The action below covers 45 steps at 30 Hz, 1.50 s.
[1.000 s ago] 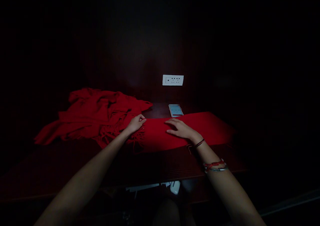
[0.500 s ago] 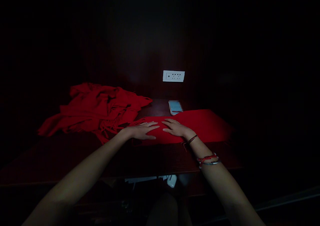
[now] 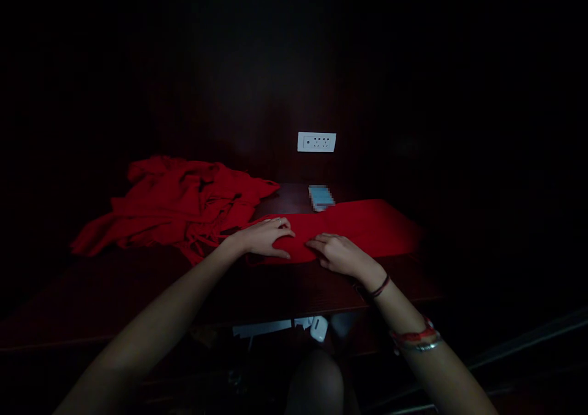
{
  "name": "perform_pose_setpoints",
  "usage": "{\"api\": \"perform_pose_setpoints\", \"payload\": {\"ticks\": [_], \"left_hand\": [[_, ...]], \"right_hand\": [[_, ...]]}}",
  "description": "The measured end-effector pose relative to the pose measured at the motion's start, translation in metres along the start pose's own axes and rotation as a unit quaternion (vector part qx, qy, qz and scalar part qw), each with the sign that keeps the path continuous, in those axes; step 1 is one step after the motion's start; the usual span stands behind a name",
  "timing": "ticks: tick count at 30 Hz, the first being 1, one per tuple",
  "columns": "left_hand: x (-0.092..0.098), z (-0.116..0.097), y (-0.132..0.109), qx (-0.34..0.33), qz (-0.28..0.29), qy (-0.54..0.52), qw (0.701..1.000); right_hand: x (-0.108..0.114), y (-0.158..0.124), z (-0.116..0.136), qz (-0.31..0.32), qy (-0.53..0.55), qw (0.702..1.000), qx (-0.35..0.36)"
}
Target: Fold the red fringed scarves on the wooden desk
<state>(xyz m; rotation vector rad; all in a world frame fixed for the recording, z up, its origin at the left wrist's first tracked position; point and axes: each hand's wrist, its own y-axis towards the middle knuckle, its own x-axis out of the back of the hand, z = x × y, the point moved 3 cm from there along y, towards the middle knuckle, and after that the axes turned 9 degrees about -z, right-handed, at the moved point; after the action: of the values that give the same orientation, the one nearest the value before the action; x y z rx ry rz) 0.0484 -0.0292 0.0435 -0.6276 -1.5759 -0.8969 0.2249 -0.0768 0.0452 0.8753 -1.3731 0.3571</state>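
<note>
A folded red scarf (image 3: 367,228) lies across the dark wooden table (image 3: 138,292) in front of me. My left hand (image 3: 261,238) rests on the scarf's left end, palm down, fingers arched and slightly apart. My right hand (image 3: 337,252) sits at the scarf's near edge, its fingers curled against the cloth as if pinching the edge. Bracelets ring my right wrist. The room is very dark.
A heap of crumpled red scarves (image 3: 179,203) with fringes lies at the left of the table. A small blue-white card pack (image 3: 320,197) sits behind the folded scarf. A white wall socket (image 3: 316,141) is on the dark back panel. White objects (image 3: 316,328) lie under the table.
My right hand has drawn back from the top of the scarf to its near edge and curled. My left hand moved from the fringe onto the scarf's left end.
</note>
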Motion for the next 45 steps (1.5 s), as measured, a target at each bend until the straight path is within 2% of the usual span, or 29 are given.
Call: {"api": "perform_pose_setpoints", "payload": {"ticks": [3,6,14,18,22,26,29,32,35,41,45], "left_hand": [[0.005,-0.018,-0.001,-0.028,0.02,0.008,0.999],[0.005,-0.024,-0.001,-0.032,0.019,0.035,0.999],[-0.001,-0.006,0.007,-0.033,-0.048,0.026,0.998],[0.001,0.001,0.009,-0.047,-0.07,0.033,0.996],[0.009,0.009,0.007,-0.02,-0.098,0.059,0.993],[0.016,0.012,0.003,0.012,-0.105,0.078,0.991],[0.018,0.007,0.002,0.001,-0.104,0.056,0.993],[0.018,0.004,0.004,-0.022,-0.12,0.017,0.992],[0.016,0.007,0.006,-0.014,-0.125,-0.005,0.992],[0.016,0.011,0.006,-0.013,-0.135,-0.005,0.991],[0.016,0.008,0.005,-0.016,-0.12,-0.003,0.993]], "right_hand": [[-0.007,-0.003,-0.004,-0.017,-0.03,0.999,-0.012],[-0.011,-0.004,-0.009,-0.043,-0.041,0.998,-0.024],[-0.006,-0.003,-0.007,-0.125,-0.063,0.99,-0.034],[-0.009,-0.002,-0.018,-0.148,-0.036,0.985,-0.083],[-0.012,-0.003,-0.028,-0.181,0.008,0.975,-0.129],[-0.011,-0.003,-0.022,-0.172,0.004,0.981,-0.088],[-0.011,-0.003,-0.016,-0.172,0.01,0.983,-0.066],[-0.01,-0.003,-0.018,-0.2,0.034,0.975,-0.087],[-0.012,-0.004,-0.023,-0.213,0.056,0.971,-0.098],[-0.013,-0.005,-0.029,-0.197,0.029,0.973,-0.118],[-0.009,-0.003,-0.025,-0.172,-0.017,0.978,-0.119]]}}
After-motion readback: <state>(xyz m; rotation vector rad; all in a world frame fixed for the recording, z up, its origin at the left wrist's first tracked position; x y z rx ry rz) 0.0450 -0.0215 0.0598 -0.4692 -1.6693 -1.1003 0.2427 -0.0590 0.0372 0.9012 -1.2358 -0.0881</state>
